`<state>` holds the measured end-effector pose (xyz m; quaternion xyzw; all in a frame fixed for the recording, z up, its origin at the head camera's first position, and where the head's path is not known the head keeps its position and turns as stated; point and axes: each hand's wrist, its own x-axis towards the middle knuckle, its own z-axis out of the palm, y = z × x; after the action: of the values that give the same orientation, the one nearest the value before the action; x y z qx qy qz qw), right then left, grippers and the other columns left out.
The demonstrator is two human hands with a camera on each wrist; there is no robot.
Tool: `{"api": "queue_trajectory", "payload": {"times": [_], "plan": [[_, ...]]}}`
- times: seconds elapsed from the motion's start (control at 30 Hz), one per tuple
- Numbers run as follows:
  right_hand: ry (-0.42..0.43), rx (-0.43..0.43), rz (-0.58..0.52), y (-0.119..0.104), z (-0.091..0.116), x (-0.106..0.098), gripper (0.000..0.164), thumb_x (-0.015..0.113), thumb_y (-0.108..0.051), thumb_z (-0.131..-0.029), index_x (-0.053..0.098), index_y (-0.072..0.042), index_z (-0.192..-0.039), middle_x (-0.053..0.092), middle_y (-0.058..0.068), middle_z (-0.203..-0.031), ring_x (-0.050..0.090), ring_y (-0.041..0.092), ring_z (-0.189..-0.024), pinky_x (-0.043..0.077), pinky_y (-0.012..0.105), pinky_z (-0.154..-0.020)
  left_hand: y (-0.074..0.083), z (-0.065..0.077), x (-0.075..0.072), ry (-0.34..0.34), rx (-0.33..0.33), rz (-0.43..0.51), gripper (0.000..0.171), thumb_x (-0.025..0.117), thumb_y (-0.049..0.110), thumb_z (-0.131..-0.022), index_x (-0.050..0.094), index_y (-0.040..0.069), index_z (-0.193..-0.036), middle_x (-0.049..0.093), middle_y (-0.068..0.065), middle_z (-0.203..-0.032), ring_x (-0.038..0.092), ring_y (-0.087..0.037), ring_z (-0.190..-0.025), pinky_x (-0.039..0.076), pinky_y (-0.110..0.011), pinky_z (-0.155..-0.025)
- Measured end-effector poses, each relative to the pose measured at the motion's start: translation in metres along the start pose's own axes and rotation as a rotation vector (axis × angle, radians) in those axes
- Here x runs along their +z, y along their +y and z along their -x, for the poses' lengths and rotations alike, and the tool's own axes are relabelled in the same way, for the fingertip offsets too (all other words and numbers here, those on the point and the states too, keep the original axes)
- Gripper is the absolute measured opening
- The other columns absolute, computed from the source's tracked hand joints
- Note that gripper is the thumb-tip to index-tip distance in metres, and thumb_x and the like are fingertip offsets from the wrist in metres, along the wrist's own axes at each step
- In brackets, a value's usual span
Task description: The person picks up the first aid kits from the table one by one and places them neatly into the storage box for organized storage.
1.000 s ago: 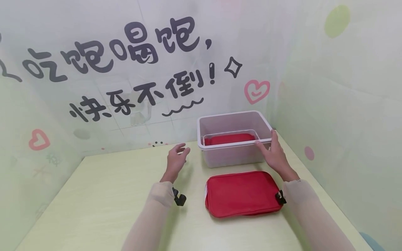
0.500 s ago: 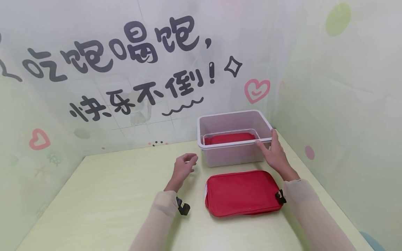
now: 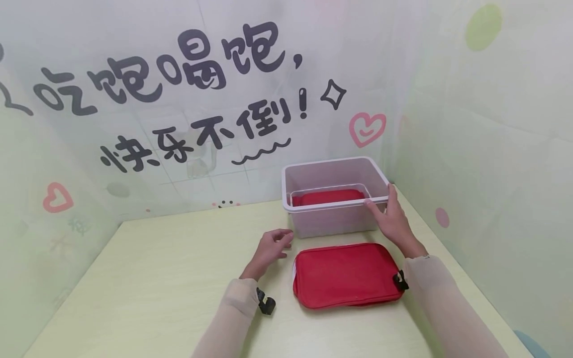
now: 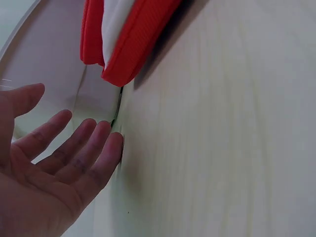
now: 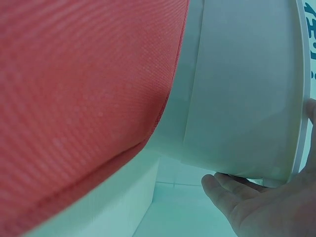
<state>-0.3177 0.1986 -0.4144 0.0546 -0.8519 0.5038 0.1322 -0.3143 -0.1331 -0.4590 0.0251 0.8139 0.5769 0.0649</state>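
Note:
A pale, open-topped plastic storage box (image 3: 335, 221) stands against the back wall. Inside it lies something red (image 3: 331, 197), low near the bottom. My right hand (image 3: 394, 222) holds the box's front right corner, thumb on the rim and fingers along the right side. In front of the box, a flat red zippered bag (image 3: 346, 276) lies on the table, with white showing at its left edge. My left hand (image 3: 268, 249) is just off the bag's back left corner, near the box's lower left. In the left wrist view its fingers (image 4: 86, 143) are loosely spread and hold nothing.
The light wood-look table (image 3: 147, 288) extends left and forward. A printed back wall (image 3: 215, 164) and a right side wall (image 3: 483, 209) enclose it, the right one close beside the box and right arm. Black camera mounts (image 3: 267, 303) sit at the wrists.
My left hand has come from left of the box toward the right and nearer me, down to the gap by the red bag. The right hand, box and bag have stayed in place.

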Motion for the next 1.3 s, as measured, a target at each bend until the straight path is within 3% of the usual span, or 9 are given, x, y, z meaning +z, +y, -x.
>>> {"api": "queue_trajectory", "payload": {"times": [0.43, 0.57, 0.8, 1.03, 1.3], "plan": [[-0.007, 0.012, -0.003, -0.001, 0.001, 0.0, 0.089, 0.055, -0.046, -0.099, -0.002, -0.014, -0.159, 0.027, 0.023, -0.155, 0.028, 0.043, -0.141, 0.027, 0.071, -0.108, -0.004, 0.006, 0.01, -0.134, 0.037, 0.047, 0.047, 0.065, 0.029, -0.097, 0.061, -0.003, -0.131, 0.068, -0.019, -0.113, 0.068, -0.024, -0.097, 0.06, -0.039, -0.079], [-0.008, 0.016, -0.005, -0.001, 0.001, -0.001, 0.09, 0.055, -0.047, -0.099, -0.003, -0.014, -0.159, 0.026, 0.022, -0.156, 0.027, 0.042, -0.141, 0.026, 0.071, -0.109, -0.001, 0.008, 0.012, -0.189, 0.043, -0.035, 0.048, 0.07, 0.033, -0.093, 0.065, 0.001, -0.129, 0.07, -0.013, -0.114, 0.068, -0.021, -0.097, 0.06, -0.037, -0.08], [-0.009, 0.018, -0.014, -0.002, 0.001, -0.001, 0.089, 0.055, -0.047, -0.099, -0.002, -0.014, -0.159, 0.027, 0.023, -0.155, 0.028, 0.042, -0.141, 0.026, 0.07, -0.109, 0.002, 0.009, 0.012, -0.264, 0.166, -0.211, 0.038, 0.078, 0.026, -0.087, 0.073, 0.005, -0.119, 0.074, -0.005, -0.107, 0.067, -0.016, -0.096, 0.057, -0.03, -0.083], [-0.005, 0.018, -0.004, -0.001, 0.001, -0.001, 0.09, 0.055, -0.048, -0.099, -0.002, -0.014, -0.159, 0.027, 0.022, -0.156, 0.027, 0.042, -0.141, 0.026, 0.071, -0.108, 0.004, 0.009, 0.015, -0.238, 0.152, -0.252, 0.033, 0.079, 0.019, -0.085, 0.075, 0.005, -0.114, 0.073, -0.004, -0.102, 0.065, -0.016, -0.09, 0.056, -0.028, -0.08], [-0.009, 0.022, -0.011, -0.001, 0.001, -0.001, 0.089, 0.055, -0.047, -0.099, -0.002, -0.015, -0.159, 0.026, 0.022, -0.156, 0.027, 0.042, -0.141, 0.027, 0.071, -0.108, 0.003, 0.008, 0.018, -0.213, 0.154, -0.222, 0.022, 0.076, 0.009, -0.087, 0.077, 0.005, -0.108, 0.072, -0.005, -0.097, 0.063, -0.017, -0.088, 0.056, -0.028, -0.079]]}}
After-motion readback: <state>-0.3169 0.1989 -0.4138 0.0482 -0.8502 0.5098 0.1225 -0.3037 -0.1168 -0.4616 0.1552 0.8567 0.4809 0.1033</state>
